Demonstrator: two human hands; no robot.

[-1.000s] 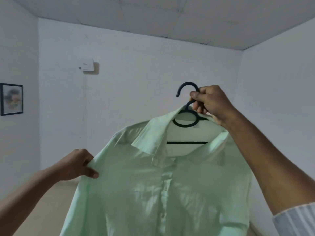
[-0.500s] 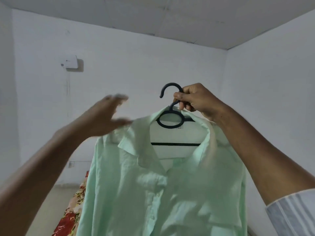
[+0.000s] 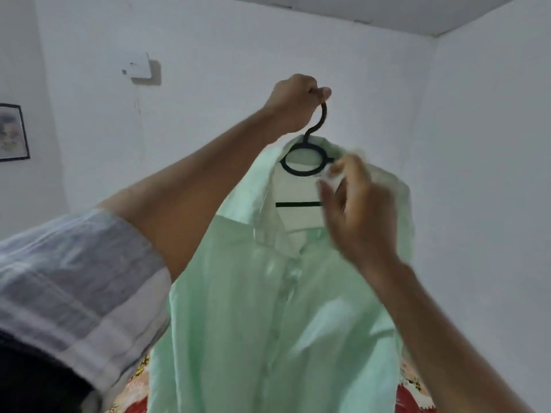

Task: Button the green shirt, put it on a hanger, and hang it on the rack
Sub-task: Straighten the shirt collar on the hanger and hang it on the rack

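The pale green shirt (image 3: 268,323) hangs on a black plastic hanger (image 3: 324,116), held high in front of the white wall. Its front placket looks closed and the collar sits around the hanger's ring. My left hand (image 3: 293,102) grips the top of the hanger's hook, and the fist hides the hook's curve. My right hand (image 3: 360,216) is in front of the collar's right side, blurred by motion. Its fingers are loosely spread near the hanger's right arm, and I see no grip on the cloth or the hanger. No rack is in view.
Red and yellow floral bedding (image 3: 131,394) shows below the shirt on both sides. A white box (image 3: 138,65) is mounted on the back wall, and a framed picture (image 3: 12,132) hangs on the left wall. The room's corner is at the right.
The hanger passed from my right hand to my left. My left hand left the shirt's shoulder and took the hook; my right hand let go and dropped toward the collar.
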